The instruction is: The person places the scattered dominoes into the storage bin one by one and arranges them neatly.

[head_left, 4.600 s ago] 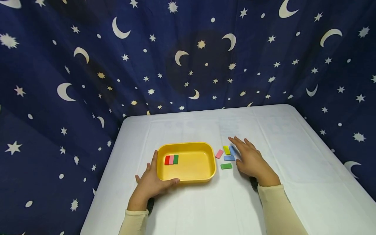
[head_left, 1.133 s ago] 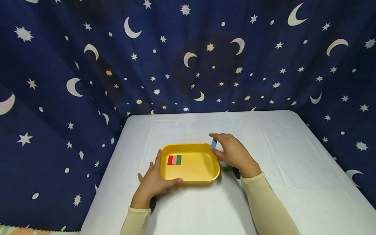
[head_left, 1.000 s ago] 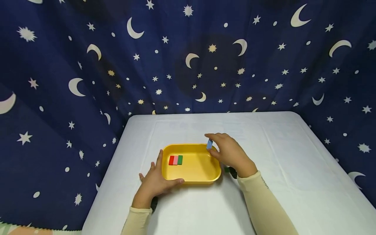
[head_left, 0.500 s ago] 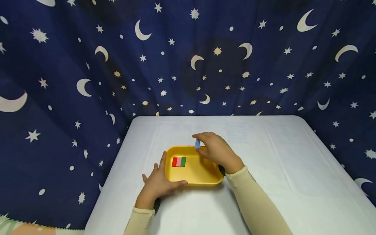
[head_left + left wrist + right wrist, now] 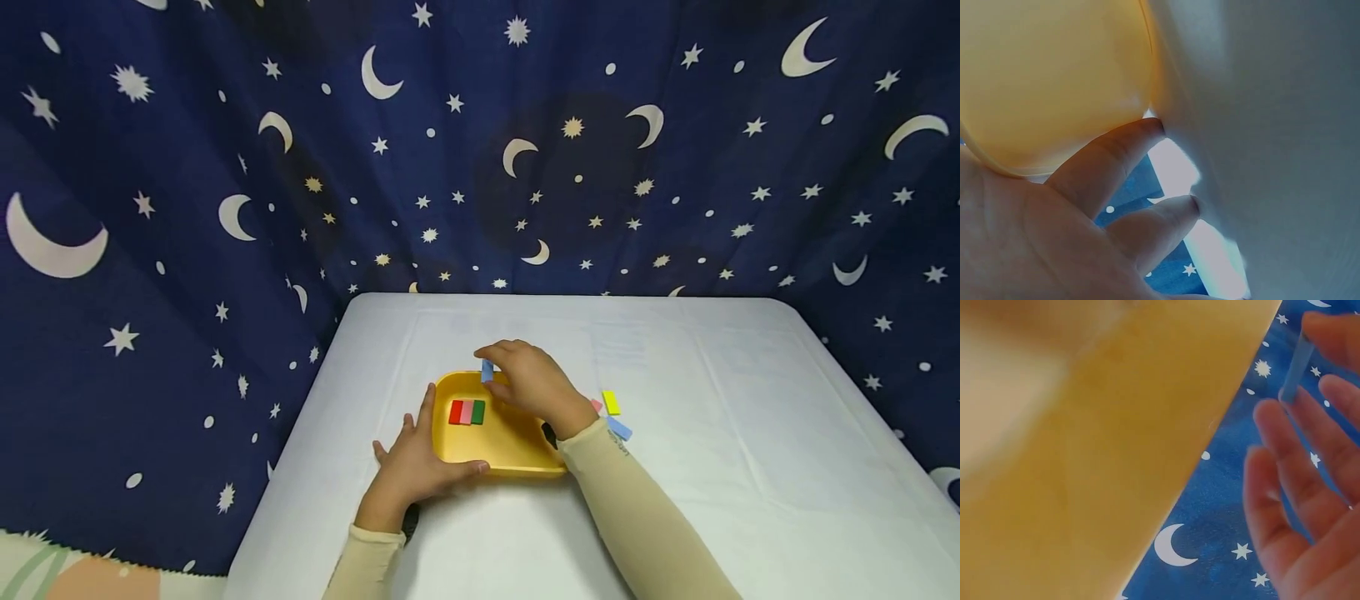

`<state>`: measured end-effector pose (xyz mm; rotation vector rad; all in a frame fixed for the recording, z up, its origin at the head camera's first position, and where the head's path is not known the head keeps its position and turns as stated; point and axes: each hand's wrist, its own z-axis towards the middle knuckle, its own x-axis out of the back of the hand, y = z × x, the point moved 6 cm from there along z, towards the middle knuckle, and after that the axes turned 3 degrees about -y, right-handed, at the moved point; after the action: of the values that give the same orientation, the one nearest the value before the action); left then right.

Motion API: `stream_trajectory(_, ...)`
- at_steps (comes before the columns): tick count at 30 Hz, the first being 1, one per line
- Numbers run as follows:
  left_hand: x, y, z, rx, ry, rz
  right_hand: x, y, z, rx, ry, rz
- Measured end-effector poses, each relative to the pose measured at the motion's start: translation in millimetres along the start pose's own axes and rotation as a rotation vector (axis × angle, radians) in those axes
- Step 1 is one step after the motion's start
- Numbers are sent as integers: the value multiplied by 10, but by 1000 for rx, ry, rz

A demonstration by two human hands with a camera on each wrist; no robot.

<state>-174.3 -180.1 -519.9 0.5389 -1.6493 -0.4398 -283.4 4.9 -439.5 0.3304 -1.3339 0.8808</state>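
A small flat blue block (image 5: pixel 487 371) is pinched upright between the thumb and fingertip of my right hand (image 5: pixel 534 382), over the far rim of the yellow tray (image 5: pixel 517 446). The right wrist view shows the same blue block (image 5: pixel 1297 370) held at its two ends. Inside the tray, a red block (image 5: pixel 455 412), a pink block (image 5: pixel 467 412) and a green block (image 5: pixel 478 412) lie side by side at the left. My left hand (image 5: pixel 411 468) rests against the tray's front-left corner, thumb along the front wall, fingers spread and fairly straight. My right forearm hides the tray's right end.
On the white table (image 5: pixel 750 400), right of the tray, lie a yellow block (image 5: pixel 611 403), another blue block (image 5: pixel 619 428) and a partly covered pink block (image 5: pixel 596 405). A dark blue curtain (image 5: pixel 465 167) with moons and stars stands behind the table.
My right hand has picked up a blue block from the loose group and carried it left over the tray's far rim. The left hand stays at the tray's corner.
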Motion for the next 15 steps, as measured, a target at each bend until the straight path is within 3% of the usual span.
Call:
stream_trajectory(7,-4,20,25,10,3,12,-27,-28,44,47,8,-10)
stream_trajectory(15,22,57,37,8,-4,-2,-162,-76,71,100,-103,105)
